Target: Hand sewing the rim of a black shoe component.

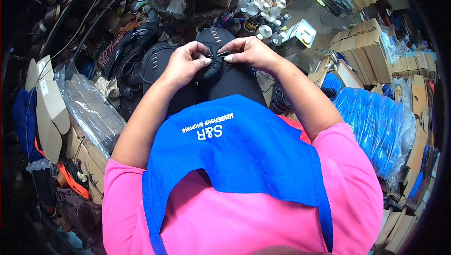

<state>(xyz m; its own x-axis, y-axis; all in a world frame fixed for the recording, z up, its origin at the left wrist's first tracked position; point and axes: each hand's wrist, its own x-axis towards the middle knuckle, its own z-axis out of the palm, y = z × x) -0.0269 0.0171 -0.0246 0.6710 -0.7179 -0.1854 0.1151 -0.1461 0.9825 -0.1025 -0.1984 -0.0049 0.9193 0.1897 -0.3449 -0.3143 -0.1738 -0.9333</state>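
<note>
Over my lap, both hands meet at a black rounded piece (209,71) that looks like soft fabric or leather; its kind is unclear. My left hand (189,62) pinches at its left side, thumb and forefinger pressed together. Opposite it, my right hand (250,53) is also closed in a pinch, its fingertips close to the left ones. A thin pale sliver shows between the two hands, too small to name. Just beyond the fingers, a black surface bears a row of pale slanted marks like stitches (216,35).
Bottles and white-capped containers (266,30) stand ahead to the right. Stacked cardboard boxes (366,50) and blue plastic-wrapped goods (376,126) lie on the right. Plastic-covered cardboard (91,109) leans on the left. A blue apron (239,156) covers my front.
</note>
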